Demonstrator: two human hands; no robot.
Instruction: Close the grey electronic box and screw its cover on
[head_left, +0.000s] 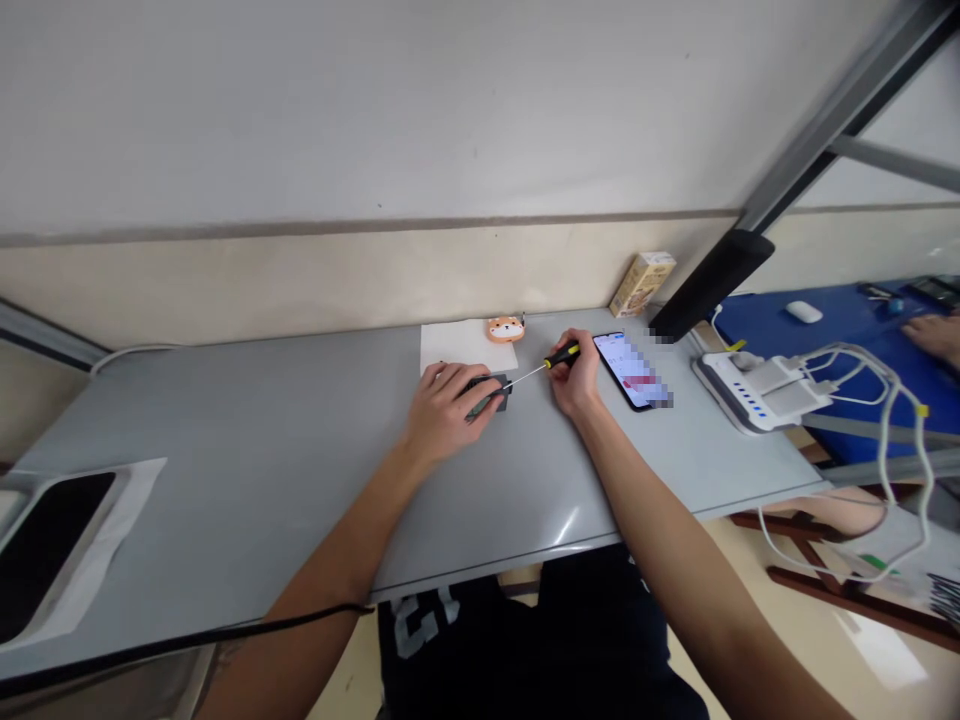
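Left hand (442, 408) pinning small dark flat device (491, 392) to desk (247, 470); right hand (574, 375) gripping yellow-and-black slim screwdriver (561, 354), tip on device. Light, likely fragile, best held by its edges.

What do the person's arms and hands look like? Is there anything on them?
Both arms are bare from the hands up to the picture's edge: no sleeves show. The left hand and right hand wear no gloves, and no rings or watch can be seen. A thin black cable crosses the left forearm. The fingers are slim with short nails.
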